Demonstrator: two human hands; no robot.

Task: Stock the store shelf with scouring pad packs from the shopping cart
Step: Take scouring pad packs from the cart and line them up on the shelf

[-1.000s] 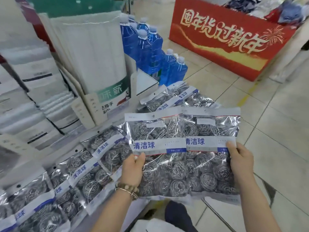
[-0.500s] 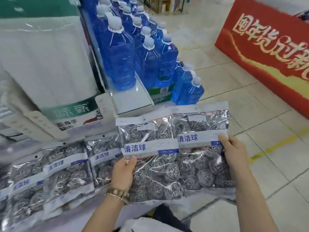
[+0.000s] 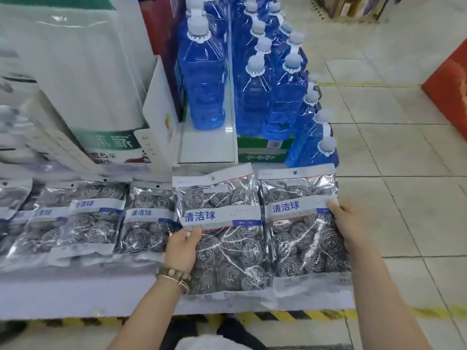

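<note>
White shelf (image 3: 75,294) beside tiled floor (image 3: 404,198); left grip (image 3: 183,248) clamps the left pack (image 3: 227,253) of scourers, right grip (image 3: 347,223) the right pack (image 3: 300,238).

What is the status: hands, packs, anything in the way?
Left hand grips left pack, right hand grips right pack. Packs side by side at right end of shelf. Blue bottles behind, not blocking.

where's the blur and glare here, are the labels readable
Head view: the far-left shelved packs smear into blur; the two held packs are sharp, their blue labels readable, with white glare streaks on the plastic.
</note>
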